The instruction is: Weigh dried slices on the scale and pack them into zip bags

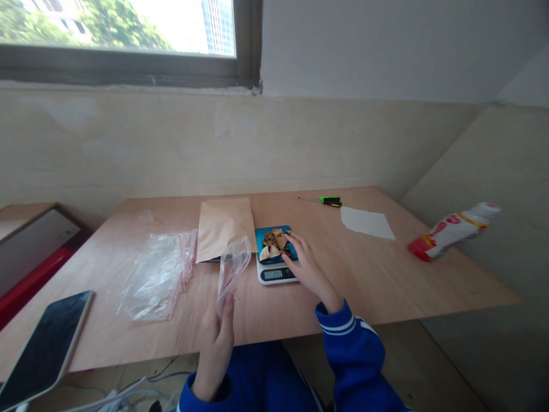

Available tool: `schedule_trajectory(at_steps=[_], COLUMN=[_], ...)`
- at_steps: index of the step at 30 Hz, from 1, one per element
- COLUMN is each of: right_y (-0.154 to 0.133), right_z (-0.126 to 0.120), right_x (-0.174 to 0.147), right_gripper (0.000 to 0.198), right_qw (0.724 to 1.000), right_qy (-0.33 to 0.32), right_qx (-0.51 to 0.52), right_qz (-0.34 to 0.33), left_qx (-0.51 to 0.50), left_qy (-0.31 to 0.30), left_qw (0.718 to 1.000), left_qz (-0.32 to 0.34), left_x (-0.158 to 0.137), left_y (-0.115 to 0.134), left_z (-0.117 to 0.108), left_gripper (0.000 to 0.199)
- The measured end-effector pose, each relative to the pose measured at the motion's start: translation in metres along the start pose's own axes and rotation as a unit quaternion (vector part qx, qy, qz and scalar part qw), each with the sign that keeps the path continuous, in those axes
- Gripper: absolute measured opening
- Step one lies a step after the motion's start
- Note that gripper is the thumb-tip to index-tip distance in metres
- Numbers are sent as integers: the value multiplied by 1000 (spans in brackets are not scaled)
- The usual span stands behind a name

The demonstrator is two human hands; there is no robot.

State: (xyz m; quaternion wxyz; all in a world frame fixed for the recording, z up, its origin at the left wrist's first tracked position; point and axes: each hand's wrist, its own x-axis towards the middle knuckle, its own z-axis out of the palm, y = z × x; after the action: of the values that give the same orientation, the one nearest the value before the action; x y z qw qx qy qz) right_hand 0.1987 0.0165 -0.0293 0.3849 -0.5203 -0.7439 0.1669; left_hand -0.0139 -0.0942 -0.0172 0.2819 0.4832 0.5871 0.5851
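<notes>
My head-worn camera looks forward and down across the table (377, 280), near enough that my left hand (215, 335) and right hand (307, 264) reach in from below, with wall (309, 143) and window (124, 37) above.

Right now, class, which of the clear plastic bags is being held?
The single bag in the left hand, near the scale; the other clear bags lie together on the table.
</notes>
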Motion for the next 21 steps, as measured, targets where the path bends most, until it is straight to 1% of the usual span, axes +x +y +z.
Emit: schedule_trajectory(at_steps=[3, 7, 10, 13, 17, 19, 21], right_y=[-7, -10, -3, 13, 34, 30, 13], right_z=[-9, -22, -27, -26, -21, -18, -13], right_x=[-3, -12, -24, -41, -65, -72, -72], right_gripper=[41, 37, 34, 32, 32, 32, 31], right_qw=[1000, 998, 992, 985, 975, 970, 969], right_qy=[22, 61, 108, 142, 154, 159, 146], right_qx=[-2, 8, 25, 43, 62, 75, 104], right_qz=[6, 31, 53, 88, 151, 168, 171], left_qx=[24, 36, 41, 43, 51, 50, 36], left_qy=[-18, -4, -2, 5, 2, 10, 34], left_qw=[999, 999, 999, 999, 998, 998, 998], left_qz=[-15, 2, 11, 12, 32, 36, 34], left_x=[1, 2, 2, 2, 3, 3, 2], left_y=[5, 10, 10, 8, 7, 7, 5], left_z=[-3, -6, -7, -8, -9, -10, -10], left_gripper=[37, 40, 36, 34, 35, 36, 36])
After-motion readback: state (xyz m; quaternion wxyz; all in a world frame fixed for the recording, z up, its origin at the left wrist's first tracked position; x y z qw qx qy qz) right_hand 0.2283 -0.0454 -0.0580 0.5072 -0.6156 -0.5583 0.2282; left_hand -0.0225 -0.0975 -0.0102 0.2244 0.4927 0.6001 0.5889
